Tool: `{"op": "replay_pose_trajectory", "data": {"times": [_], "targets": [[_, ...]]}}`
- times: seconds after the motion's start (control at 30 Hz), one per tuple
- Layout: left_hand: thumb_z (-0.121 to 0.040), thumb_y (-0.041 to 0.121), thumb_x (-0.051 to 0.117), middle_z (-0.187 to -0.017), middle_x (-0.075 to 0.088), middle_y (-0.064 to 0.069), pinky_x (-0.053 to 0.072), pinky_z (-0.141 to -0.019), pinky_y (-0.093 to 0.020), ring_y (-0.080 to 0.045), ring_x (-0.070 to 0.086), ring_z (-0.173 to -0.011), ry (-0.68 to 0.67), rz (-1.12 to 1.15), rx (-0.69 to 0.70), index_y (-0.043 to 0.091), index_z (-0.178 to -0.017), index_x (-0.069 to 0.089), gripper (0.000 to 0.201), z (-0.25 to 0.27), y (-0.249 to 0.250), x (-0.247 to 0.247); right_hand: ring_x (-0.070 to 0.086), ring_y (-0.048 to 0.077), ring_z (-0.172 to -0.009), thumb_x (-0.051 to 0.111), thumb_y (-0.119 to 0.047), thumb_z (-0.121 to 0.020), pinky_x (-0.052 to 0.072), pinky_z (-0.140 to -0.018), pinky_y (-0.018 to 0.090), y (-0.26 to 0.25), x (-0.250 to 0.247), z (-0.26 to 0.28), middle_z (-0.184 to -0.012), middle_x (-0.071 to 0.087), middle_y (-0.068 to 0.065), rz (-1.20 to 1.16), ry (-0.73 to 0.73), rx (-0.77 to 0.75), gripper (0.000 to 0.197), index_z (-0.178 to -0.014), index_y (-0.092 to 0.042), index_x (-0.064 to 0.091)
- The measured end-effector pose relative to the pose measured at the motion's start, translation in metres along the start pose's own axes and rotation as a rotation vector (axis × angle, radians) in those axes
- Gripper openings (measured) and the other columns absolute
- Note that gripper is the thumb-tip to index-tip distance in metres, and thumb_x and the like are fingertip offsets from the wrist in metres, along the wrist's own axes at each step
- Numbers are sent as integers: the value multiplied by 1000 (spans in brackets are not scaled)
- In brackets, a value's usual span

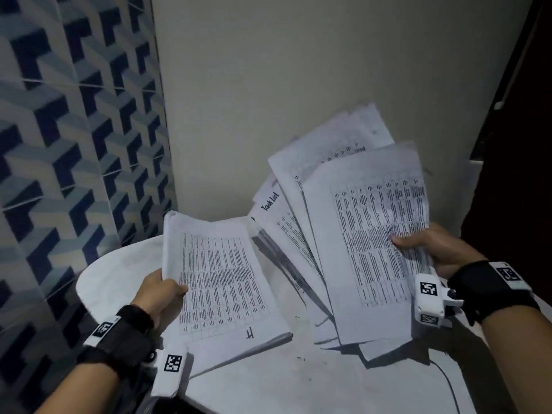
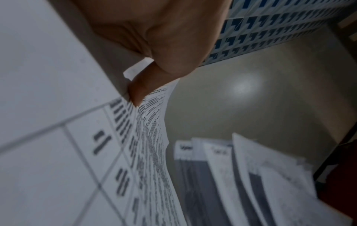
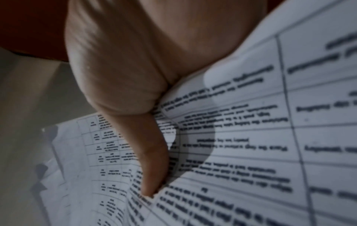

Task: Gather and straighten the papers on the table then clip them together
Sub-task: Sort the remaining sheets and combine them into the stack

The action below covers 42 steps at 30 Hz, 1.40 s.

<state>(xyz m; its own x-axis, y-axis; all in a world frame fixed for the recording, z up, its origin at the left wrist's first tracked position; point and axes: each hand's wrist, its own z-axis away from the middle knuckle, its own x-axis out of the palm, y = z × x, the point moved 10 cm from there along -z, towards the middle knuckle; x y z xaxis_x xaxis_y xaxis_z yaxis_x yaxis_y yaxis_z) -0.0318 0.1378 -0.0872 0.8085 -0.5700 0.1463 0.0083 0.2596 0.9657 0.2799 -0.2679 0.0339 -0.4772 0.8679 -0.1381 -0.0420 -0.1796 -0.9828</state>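
Note:
Two bundles of white printed papers are held over a white round table (image 1: 313, 380). My left hand (image 1: 162, 294) grips the left edge of a neat stack (image 1: 221, 282) with a table printed on top, thumb on the page; the left wrist view shows that thumb (image 2: 139, 90) pressed on the stack (image 2: 58, 152). My right hand (image 1: 430, 249) grips the right edge of a fanned, uneven bundle (image 1: 367, 243), tilted up toward the wall. In the right wrist view the thumb (image 3: 152, 160) pinches the top sheet (image 3: 251, 137). No clip is in view.
A plain wall (image 1: 298, 70) stands right behind the table, and a blue patterned tiled wall (image 1: 74, 130) at the left. A dark door or cabinet (image 1: 522, 144) is at the right. A thin dark cable (image 1: 448, 383) runs across the table's right front.

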Motion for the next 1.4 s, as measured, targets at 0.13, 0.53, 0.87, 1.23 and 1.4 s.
{"op": "replay_pose_trajectory", "data": {"times": [0.13, 0.53, 0.87, 1.23, 1.4], "targets": [[-91, -29, 37, -117, 60, -30, 52, -75, -43, -34, 63, -87, -16, -77, -34, -13, -130, 48, 44, -10, -7, 7, 76, 23, -92, 95, -11, -47, 61, -88, 37, -42, 21, 4, -101, 78, 17, -145, -89, -64, 63, -104, 6, 71], [-85, -21, 50, -119, 70, -29, 45, -108, -54, -43, 69, -107, -157, -129, -90, -11, -120, 59, 38, -38, -34, 15, 55, 18, -115, 71, 5, -89, 37, -104, 27, -5, 133, 3, -124, 59, 6, 38, -92, 92, 36, -123, 13, 63], [-84, 41, 78, -127, 73, 0, 32, -114, -32, -16, 61, -122, -243, -70, -213, 18, -132, 64, 56, -35, -35, 13, 24, 16, -32, 72, -4, -85, 22, -50, 27, 95, 153, -21, -34, 30, 2, 422, -93, 341, 27, -62, -11, 61], [-94, 26, 68, -98, 75, -1, 34, -55, -19, -1, 72, -71, -177, -126, -182, 9, -120, 66, 31, -41, -32, 20, 38, 13, -36, 53, -13, -104, 28, -43, 21, 94, 208, -50, -45, 43, 2, 423, -170, 250, 25, -82, -11, 41], [-87, 47, 46, -93, 59, -10, 39, -76, -35, -27, 52, -81, -118, -87, -183, 10, -117, 64, 51, -43, -30, 10, 29, 14, -30, 70, -23, -97, 35, -43, 21, 90, 193, -56, -40, 34, 5, 358, -145, 234, 44, -64, -12, 42]]}}
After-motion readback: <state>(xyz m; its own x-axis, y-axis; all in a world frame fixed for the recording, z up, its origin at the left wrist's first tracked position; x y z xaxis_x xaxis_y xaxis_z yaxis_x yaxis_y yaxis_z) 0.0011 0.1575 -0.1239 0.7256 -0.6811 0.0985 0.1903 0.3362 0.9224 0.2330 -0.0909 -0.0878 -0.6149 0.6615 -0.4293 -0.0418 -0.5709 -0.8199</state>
